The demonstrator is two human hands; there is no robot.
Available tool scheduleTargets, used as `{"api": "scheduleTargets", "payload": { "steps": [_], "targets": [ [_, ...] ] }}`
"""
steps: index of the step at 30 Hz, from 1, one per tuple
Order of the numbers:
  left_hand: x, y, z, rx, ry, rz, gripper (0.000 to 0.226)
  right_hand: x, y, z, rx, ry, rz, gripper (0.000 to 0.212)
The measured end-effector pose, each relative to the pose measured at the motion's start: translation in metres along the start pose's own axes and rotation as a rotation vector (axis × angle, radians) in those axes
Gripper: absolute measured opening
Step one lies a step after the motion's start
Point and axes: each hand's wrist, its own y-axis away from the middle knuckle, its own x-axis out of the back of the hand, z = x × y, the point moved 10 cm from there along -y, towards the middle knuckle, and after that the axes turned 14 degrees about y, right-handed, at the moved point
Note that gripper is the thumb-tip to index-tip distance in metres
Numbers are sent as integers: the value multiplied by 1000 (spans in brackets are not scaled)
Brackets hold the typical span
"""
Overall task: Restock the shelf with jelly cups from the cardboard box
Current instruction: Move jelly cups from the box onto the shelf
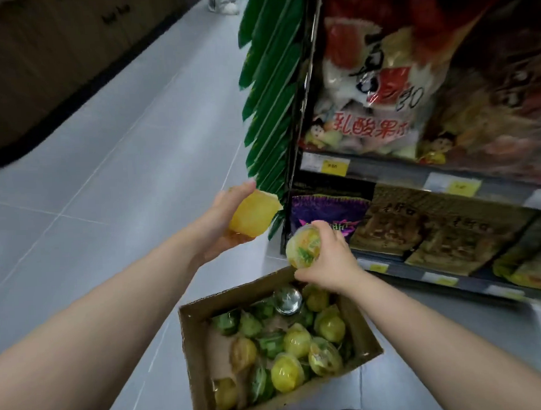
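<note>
both hands are above the far end of the cardboard box (188, 336), which stands on the floor (108, 167) near the person, and each hand carries one cup. the left hand (224, 225) holds a yellow jelly cup (254, 213); its fingers (244, 189) are curled around the cup from the left side and from under it. the right hand (329, 261) holds a second jelly cup (303, 249), fingers (328, 230) wrapped over its far and right side. this cup is tilted on its side, and the printed lid looks left and toward the camera. many more jelly cups (294, 340) lie loose in the box, some on their side.

the relation that matters is the direction to the shelf (403, 272). it lies to the right and farther than both hands. the right hand is clearly the nearer one, just beside the left end of the lower level, in front of a purple bag (324, 209). the left hand is farther left, next to the hanging green packets (268, 91).

i judge that the right cup will go first, and it must be turned upright before it stands. the free place for the cups is not visible, so i cannot tell which level is meant.
</note>
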Motion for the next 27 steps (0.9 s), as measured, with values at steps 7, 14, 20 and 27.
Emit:
{"api": "scheduleTargets", "payload": {
  "steps": [7,14,20,27],
  "targets": [
    [-132,89,156,-78,-351,-70,114,210,104,-37,-92,-43,124,118],
    [-270,191,310,-264,-574,-176,97,423,216,-71,-128,-57,340,110],
    [-395,270,408,-555,-625,-234,116,564,297,-52,-139,-74,565,106],
    [-515,344,440,-795,-590,-207,93,697,394,-26,51,-153,896,91]
  ]
}}
